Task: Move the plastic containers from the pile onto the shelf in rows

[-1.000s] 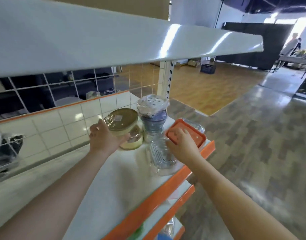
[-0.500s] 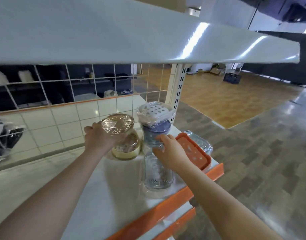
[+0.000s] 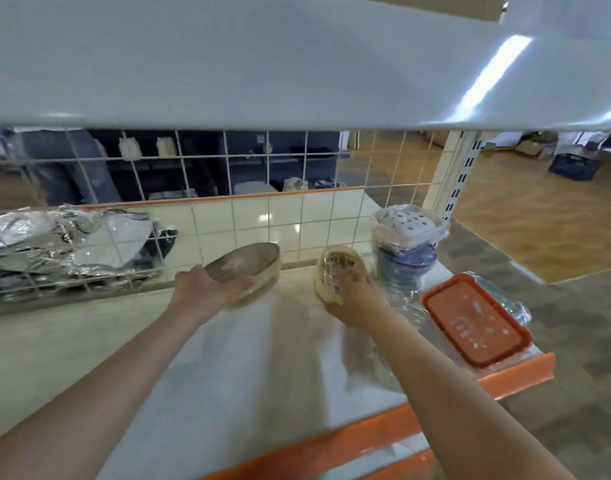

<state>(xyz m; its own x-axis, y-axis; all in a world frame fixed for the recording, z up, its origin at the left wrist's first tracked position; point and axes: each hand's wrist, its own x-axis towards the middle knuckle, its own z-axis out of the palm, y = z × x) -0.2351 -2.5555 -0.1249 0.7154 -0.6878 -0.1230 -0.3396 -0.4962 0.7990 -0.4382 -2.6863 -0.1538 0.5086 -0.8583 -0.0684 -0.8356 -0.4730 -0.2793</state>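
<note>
Holding a round tub (image 3: 248,271) in the left hand (image 3: 207,296), right hand (image 3: 357,299) gripping another, no label legible

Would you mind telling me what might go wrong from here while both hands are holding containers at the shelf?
1. The left hand grips a tilted beige container by its near edge only; it might slip onto the shelf.
2. The right hand holds a wrapped beige container close beside the blue stack; a nudge could topple it.
3. The orange-lidded box lies at the shelf's front corner, where the right forearm could knock it off.
</note>
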